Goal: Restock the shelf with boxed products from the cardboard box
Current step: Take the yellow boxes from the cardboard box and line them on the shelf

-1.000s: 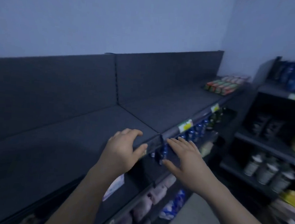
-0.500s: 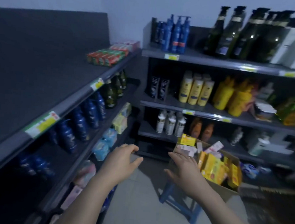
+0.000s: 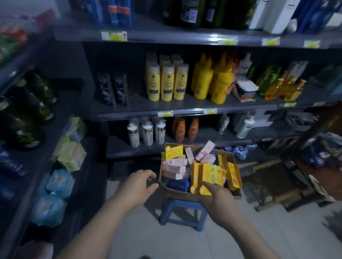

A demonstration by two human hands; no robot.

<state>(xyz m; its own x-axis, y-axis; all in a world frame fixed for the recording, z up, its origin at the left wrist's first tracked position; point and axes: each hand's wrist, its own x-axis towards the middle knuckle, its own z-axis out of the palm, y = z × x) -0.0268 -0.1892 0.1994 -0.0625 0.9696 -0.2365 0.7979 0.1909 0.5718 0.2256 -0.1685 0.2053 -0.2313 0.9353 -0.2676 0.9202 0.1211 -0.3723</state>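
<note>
Right hand reaches over the near rim of the cardboard box, its fingers lying against the upright yellow boxes. The thumb is hidden, so I cannot tell whether it pinches one or only touches. Left hand hovers just beside the box's left wall, fingers loosely spread, holding nothing. Pink boxes are piled in the box's left half, with a dark blue one below them. The cardboard box sits on a blue stool on the pale tiled floor, close in front of the shelf, where yellow bottles stand in rows.
</note>
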